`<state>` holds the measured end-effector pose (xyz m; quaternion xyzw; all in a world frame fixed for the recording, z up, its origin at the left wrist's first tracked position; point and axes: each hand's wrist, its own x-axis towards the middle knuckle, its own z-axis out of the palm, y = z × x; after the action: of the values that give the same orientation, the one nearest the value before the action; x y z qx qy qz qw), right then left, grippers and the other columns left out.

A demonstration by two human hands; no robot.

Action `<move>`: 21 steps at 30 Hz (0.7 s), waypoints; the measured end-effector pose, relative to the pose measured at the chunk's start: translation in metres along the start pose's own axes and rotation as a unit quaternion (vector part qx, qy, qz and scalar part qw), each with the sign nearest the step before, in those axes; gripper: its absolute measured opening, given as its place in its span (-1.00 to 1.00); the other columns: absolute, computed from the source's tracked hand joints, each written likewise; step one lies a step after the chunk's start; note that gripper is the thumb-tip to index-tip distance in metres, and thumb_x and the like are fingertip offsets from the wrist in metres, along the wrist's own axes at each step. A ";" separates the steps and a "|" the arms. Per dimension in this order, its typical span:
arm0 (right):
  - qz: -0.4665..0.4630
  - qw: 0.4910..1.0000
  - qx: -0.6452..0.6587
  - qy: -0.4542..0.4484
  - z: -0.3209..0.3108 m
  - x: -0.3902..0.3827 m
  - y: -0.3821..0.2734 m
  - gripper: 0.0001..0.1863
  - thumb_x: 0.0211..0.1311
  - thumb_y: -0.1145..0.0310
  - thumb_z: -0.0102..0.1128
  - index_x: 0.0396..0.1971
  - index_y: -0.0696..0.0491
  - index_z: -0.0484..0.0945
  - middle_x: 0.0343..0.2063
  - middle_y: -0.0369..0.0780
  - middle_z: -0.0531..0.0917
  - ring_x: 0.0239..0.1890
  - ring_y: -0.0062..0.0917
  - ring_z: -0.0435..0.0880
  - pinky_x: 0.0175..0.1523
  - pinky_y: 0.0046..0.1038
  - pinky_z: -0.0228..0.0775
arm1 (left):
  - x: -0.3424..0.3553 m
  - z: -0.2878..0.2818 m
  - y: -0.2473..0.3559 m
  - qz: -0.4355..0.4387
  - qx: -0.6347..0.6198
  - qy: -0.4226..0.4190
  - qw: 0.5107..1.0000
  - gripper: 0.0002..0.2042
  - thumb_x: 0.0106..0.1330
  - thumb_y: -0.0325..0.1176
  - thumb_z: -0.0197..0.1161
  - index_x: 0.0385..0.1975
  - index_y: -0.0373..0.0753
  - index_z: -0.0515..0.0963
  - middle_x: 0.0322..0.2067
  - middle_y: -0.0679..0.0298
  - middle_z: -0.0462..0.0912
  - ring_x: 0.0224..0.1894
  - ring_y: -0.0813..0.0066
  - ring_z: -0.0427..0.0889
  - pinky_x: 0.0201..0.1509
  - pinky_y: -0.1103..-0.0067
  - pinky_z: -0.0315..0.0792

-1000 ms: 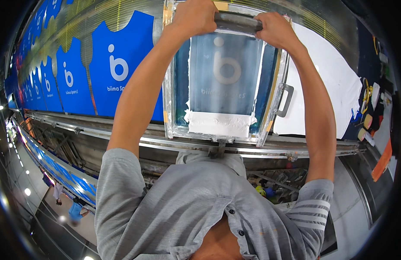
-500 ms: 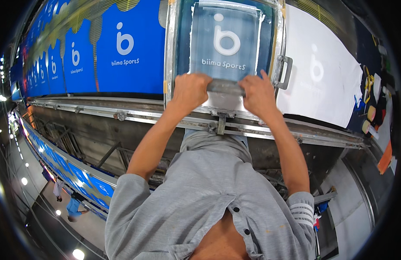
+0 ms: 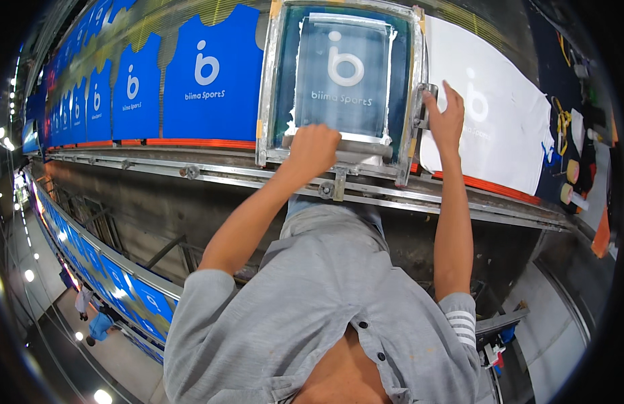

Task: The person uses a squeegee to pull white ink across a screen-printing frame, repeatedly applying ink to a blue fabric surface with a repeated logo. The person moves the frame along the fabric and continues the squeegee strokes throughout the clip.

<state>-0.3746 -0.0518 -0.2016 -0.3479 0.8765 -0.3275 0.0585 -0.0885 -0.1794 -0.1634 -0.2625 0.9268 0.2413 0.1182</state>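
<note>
My left hand is closed on a grey squeegee bar lying across the near end of a metal-framed printing screen. The screen has blue-green mesh, white ink streaks and a pale logo showing through. My right hand is raised at the screen's right side handle, thumb at it and fingers apart, off the squeegee. Right of the screen lies a white fabric piece with a faint print; left of it lies a blue top piece with a white logo.
More blue pieces line the table leftward. A metal rail runs along the near edge. Scissors, tape rolls and cloths lie at the far right. Two people stand by another printing table at lower left.
Both hands came down from the screen's far end with the squeegee. Since then my right hand has let go and moved up and right to the side handle; the screen appears shifted slightly left.
</note>
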 end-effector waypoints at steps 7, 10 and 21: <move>0.168 0.979 0.092 -0.071 0.047 0.025 0.022 -0.52 0.38 0.14 0.18 0.19 0.09 0.58 -0.29 -0.07 0.77 -0.26 -0.28 0.73 -0.03 -0.30 0.52 | 0.117 -0.026 -0.031 -0.079 -0.017 -0.373 0.924 -0.57 -0.22 -0.50 0.44 -0.19 -0.34 0.74 -0.22 -0.14 0.75 -0.17 -0.05 0.74 -0.18 0.25 0.55; 0.203 0.969 0.114 -0.079 0.047 0.030 0.020 -0.63 0.40 0.21 0.15 0.06 0.11 0.65 -0.24 -0.07 0.77 -0.21 -0.31 0.73 -0.02 -0.32 0.51 | 0.150 -0.037 -0.065 -0.041 -0.065 -0.456 0.886 -0.40 -0.32 -0.52 0.53 -0.06 -0.32 0.72 -0.20 -0.15 0.74 -0.14 0.06 0.71 -0.16 0.29 0.52; 0.277 0.948 0.141 -0.063 0.026 0.028 -0.006 -0.76 0.42 0.35 0.14 -0.07 0.14 0.67 -0.31 -0.19 0.73 -0.32 -0.53 0.60 -0.12 -0.47 0.44 | 0.285 -0.186 -0.095 0.028 0.046 -0.157 0.986 -0.46 -0.23 -0.47 0.40 -0.06 -0.20 0.74 -0.32 0.01 0.76 -0.27 0.09 0.71 -0.21 0.25 0.51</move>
<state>-0.3835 -0.0873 -0.2144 -0.0996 0.8777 -0.3959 0.2510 -0.2918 -0.4675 -0.1392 -0.1893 0.9138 0.2398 0.2675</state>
